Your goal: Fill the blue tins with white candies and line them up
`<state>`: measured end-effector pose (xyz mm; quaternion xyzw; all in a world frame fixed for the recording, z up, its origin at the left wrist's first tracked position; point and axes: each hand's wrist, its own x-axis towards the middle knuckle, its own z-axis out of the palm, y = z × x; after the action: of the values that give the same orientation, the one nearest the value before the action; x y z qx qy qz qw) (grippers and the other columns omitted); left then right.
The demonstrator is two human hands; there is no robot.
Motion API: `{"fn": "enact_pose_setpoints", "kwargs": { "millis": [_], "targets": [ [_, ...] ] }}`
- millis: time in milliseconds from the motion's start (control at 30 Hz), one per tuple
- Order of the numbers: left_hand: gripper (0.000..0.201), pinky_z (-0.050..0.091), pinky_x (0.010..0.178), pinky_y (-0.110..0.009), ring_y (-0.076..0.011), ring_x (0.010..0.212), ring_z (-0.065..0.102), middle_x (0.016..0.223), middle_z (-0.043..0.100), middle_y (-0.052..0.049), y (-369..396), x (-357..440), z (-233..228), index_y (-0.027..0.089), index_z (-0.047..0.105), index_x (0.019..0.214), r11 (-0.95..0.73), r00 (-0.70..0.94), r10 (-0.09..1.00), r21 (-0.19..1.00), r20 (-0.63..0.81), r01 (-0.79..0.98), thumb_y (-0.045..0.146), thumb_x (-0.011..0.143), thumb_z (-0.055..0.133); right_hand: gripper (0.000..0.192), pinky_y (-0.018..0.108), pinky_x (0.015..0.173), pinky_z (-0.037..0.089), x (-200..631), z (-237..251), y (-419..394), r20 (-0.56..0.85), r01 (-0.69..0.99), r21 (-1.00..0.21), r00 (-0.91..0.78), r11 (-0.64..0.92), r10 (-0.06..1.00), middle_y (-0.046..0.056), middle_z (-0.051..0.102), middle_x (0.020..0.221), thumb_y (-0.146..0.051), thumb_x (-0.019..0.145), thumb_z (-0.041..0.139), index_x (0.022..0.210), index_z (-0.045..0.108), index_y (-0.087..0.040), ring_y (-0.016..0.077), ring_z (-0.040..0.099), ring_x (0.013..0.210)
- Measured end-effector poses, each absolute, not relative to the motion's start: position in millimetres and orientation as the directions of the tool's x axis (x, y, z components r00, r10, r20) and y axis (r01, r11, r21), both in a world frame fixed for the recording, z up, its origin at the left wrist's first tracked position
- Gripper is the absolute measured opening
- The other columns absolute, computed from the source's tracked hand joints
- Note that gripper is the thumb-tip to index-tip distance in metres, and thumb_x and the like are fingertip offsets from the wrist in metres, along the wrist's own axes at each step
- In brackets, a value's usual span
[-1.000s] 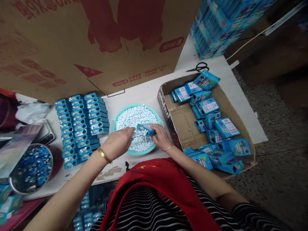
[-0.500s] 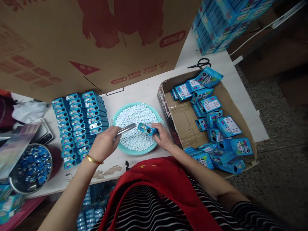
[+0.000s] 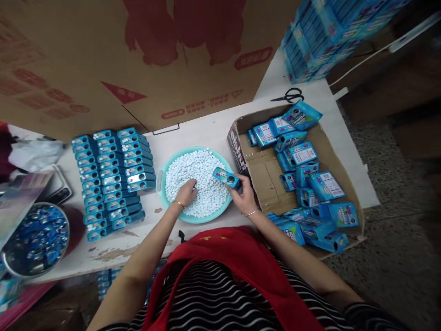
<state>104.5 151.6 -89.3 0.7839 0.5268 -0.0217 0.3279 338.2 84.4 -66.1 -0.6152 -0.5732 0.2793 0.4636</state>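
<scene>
Reaching into the basin (image 3: pixel 161 177) of white tablets (image 3: pixel 203 172), our left hand (image 3: pixel 186 193) rests on the pile near its front, fingers curled down among the tablets; we cannot tell whether its grip is closed on anything. Our right hand (image 3: pixel 245 195) holds a small blue box (image 3: pixel 226 177) over the right edge of the basin, its grip clamped on the box's right end, with the box tilted so that its left end points up and away from us. The basin sits on the white desk (image 3: pixel 203 133), right in front of our body. Just to its left stand rows of blue boxes (image 3: pixel 113 177), packed side by side in three columns, near the basin but not touching it. Just right of the basin lies an open carton (image 3: pixel 265 177), its dark printed wall close to the basin's rim; flat blue packs (image 3: pixel 303 154) lie loose along its back, right and front sides, and bare cardboard shows at its left. At the far left, a metal bowl (image 3: pixel 10 269) holds blue pieces. Behind everything leans a large cardboard sheet (image 3: pixel 103 59) with red print. Black scissors (image 3: pixel 289 95) lie on the desk beyond the carton, and a stack of blue boxes (image 3: pixel 324 37) rises at the upper right.
</scene>
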Motion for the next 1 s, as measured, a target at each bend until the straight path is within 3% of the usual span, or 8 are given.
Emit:
{"fn": "enact_pose_setpoints", "kwargs": {
  "millis": [167, 367, 533, 667, 800, 900, 1000],
  "targets": [
    [0.026, 0.047, 0.082, -0.031, -0.0179, 0.090, 0.058, 0.102, 0.061, -0.008, 144, 85, -65, 0.016, 0.050, 0.112, -0.223, 0.486, 0.815, 0.604, -0.316, 0.765, 0.028, 0.089, 0.046, 0.036, 0.039, 0.091, 0.051, 342, -64, 82, 0.167, 0.435, -0.899, 0.214, 0.060, 0.962, 0.009, 0.062, 0.111, -0.032, 0.085, 0.060, 0.117, 0.049, -0.020, 0.0229, 0.060, 0.103],
    [0.025, 0.046, 0.072, -0.028, -0.0142, 0.077, 0.056, 0.093, 0.060, -0.005, 142, 70, 5, 0.017, 0.051, 0.111, -0.315, 0.567, 0.803, 0.678, -0.182, 0.664, 0.032, 0.091, 0.048, 0.035, 0.045, 0.096, 0.048, 343, -67, 83, 0.246, 0.515, -0.843, 0.118, 0.152, 0.962, 0.012, 0.060, 0.116, -0.021, 0.084, 0.053, 0.119, 0.049, -0.020, 0.0257, 0.058, 0.110],
    [0.024, 0.048, 0.078, -0.032, -0.0179, 0.086, 0.060, 0.101, 0.063, -0.008, 148, 81, 57, 0.018, 0.051, 0.112, -0.489, 0.677, 0.703, 0.541, -0.219, 0.684, 0.029, 0.092, 0.044, 0.042, 0.051, 0.104, 0.043, 333, -70, 85, 0.322, 0.553, -0.786, -0.017, 0.277, 0.947, 0.013, 0.061, 0.118, -0.010, 0.078, 0.048, 0.118, 0.050, -0.020, 0.0267, 0.056, 0.114],
    [0.027, 0.050, 0.075, -0.033, -0.0220, 0.090, 0.063, 0.107, 0.064, -0.010, 147, 107, 89, 0.018, 0.050, 0.116, -0.599, 0.664, 0.658, 0.287, -0.355, 0.747, 0.024, 0.090, 0.044, 0.046, 0.054, 0.108, 0.038, 323, -70, 83, 0.326, 0.551, -0.776, -0.066, 0.307, 0.943, 0.011, 0.060, 0.120, -0.009, 0.076, 0.046, 0.120, 0.049, -0.021, 0.0263, 0.055, 0.116],
    [0.032, 0.050, 0.066, -0.033, -0.0228, 0.080, 0.064, 0.093, 0.065, -0.011, 138, 138, 118, 0.014, 0.050, 0.119, -0.659, 0.603, 0.662, 0.037, -0.445, 0.751, 0.011, 0.089, 0.038, 0.042, 0.053, 0.107, 0.040, 316, -73, 79, 0.333, 0.524, -0.786, -0.087, 0.327, 0.939, 0.012, 0.061, 0.120, -0.011, 0.078, 0.047, 0.120, 0.050, -0.021, 0.0262, 0.055, 0.117],
    [0.029, 0.049, 0.063, -0.035, -0.0241, 0.076, 0.062, 0.084, 0.063, -0.011, 133, 148, 133, 0.014, 0.057, 0.103, -0.677, 0.590, 0.661, -0.029, -0.464, 0.735, 0.006, 0.088, 0.034, 0.041, 0.053, 0.106, 0.040, 313, -76, 77, 0.340, 0.502, -0.798, -0.082, 0.333, 0.937, 0.013, 0.061, 0.119, -0.011, 0.079, 0.048, 0.119, 0.050, -0.020, 0.0262, 0.055, 0.116],
    [0.023, 0.050, 0.064, -0.035, -0.0240, 0.076, 0.062, 0.081, 0.062, -0.009, 135, 135, 138, 0.017, 0.058, 0.095, -0.676, 0.625, 0.678, 0.008, -0.387, 0.737, 0.010, 0.088, 0.038, 0.043, 0.052, 0.105, 0.041, 313, -74, 77, 0.333, 0.482, -0.817, -0.057, 0.318, 0.941, 0.012, 0.062, 0.115, -0.009, 0.077, 0.047, 0.119, 0.050, -0.021, 0.0252, 0.057, 0.113]
  ]
}}
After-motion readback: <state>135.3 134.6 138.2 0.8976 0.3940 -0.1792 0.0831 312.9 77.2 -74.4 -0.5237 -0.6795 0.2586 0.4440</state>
